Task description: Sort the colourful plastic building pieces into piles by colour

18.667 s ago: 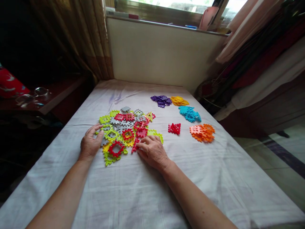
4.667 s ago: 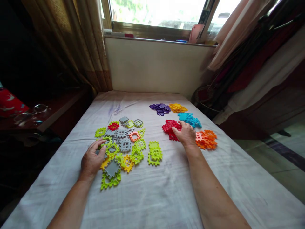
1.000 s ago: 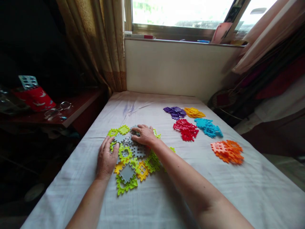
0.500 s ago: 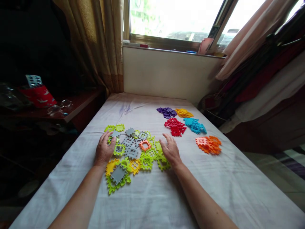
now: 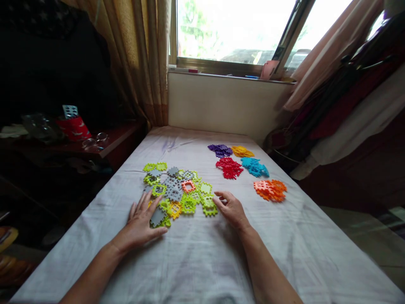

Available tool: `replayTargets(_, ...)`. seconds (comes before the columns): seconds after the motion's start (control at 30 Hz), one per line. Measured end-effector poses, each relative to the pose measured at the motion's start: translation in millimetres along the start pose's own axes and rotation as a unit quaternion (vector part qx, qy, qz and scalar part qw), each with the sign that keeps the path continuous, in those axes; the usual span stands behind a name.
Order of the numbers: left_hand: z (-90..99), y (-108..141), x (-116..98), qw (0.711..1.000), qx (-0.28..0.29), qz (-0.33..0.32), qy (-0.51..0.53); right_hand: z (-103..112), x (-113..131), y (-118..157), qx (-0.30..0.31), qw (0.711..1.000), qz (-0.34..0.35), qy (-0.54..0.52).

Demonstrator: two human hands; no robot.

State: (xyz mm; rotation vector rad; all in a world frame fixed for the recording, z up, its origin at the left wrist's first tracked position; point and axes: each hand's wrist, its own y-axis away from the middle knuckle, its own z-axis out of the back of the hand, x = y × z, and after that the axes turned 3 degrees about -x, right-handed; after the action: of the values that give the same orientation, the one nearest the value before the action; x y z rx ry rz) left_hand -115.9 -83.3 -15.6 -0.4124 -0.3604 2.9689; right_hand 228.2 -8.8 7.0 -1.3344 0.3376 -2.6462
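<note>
A mixed pile of interlocking plastic building pieces lies on the sheet, mostly lime green pieces (image 5: 189,205) and grey pieces (image 5: 172,193). Among them are a yellow window piece (image 5: 175,209) and one orange frame piece (image 5: 188,186). My left hand (image 5: 142,220) spreads its fingers over the pile's near left corner, partly covering a grey square piece (image 5: 157,217). At the pile's right edge is my right hand (image 5: 232,210), fingers bent and thumb apart, beside a green piece (image 5: 209,202). Nothing shows in its grasp.
Sorted heaps lie to the right: purple (image 5: 220,150), yellow (image 5: 243,151), red (image 5: 229,167), blue (image 5: 255,167) and orange (image 5: 270,190). A dark side table (image 5: 117,139) at left holds eyeglasses (image 5: 95,142) and a red container (image 5: 74,128). Clothes hang at right.
My left hand has moved nearer and spread over the pile's near corner. My right hand has shifted slightly, its fingers more bent. The green pieces at the right and near edges sit closer in.
</note>
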Motion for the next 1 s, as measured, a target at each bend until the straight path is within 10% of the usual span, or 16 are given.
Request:
replayTargets(0.27, -4.0, -27.5, -26.0, 0.999, -0.048, -0.010, 0.015, -12.4, 29.2, 17.2, -0.011, 0.971, 0.041, 0.237)
replayTargets(0.6, 0.1, -30.4, -26.0, 0.990, -0.120, -0.008, 0.068, -19.5, 5.0, 10.7, -0.057, 0.984, 0.080, 0.149)
replayTargets(1.0, 7.3, -37.7, -14.3, 0.945, -0.213, 0.070, 0.238, 7.2, -16.5, 8.1, -0.177, 0.953, -0.068, 0.236)
